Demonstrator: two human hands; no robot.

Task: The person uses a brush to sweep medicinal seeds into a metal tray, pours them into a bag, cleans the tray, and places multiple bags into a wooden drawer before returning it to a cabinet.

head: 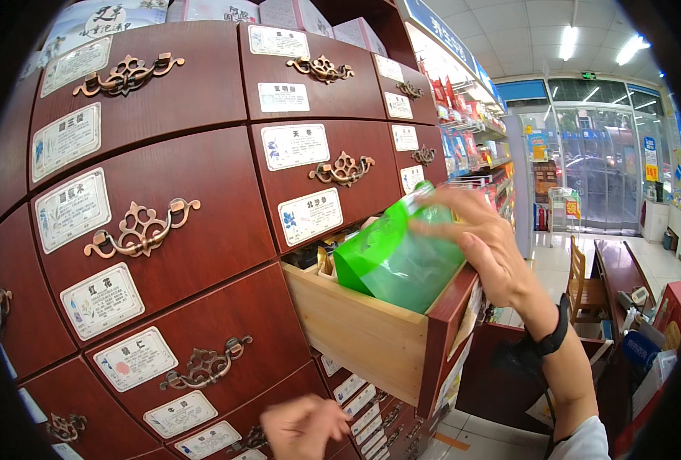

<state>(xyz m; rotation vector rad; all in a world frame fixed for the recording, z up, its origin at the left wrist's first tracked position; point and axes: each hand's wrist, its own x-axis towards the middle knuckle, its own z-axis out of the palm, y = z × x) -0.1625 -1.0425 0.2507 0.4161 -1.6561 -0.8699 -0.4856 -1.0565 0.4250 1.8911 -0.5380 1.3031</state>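
Note:
A dark red wooden drawer [363, 333] with pale wood sides stands pulled out of a large medicine cabinet. Tilted inside it is a bright green plastic bag [375, 253] with a clear, see-through part. My right hand [484, 236], blurred by motion, comes over the drawer front and has its fingers on the top of this bag. Other small packets [324, 261] lie at the back of the drawer, partly hidden by the bag. Lower down, my left hand [306, 428] is below the drawer with curled fingers; blur hides whether anything is in it.
Closed drawers with labels and ornate metal handles [142, 230] fill the left. Boxes [219, 10] stand on top of the cabinet. Shelves of packaged goods [472, 138] run behind. To the right are a wooden chair [583, 282], a desk [622, 259] and glass doors [596, 167].

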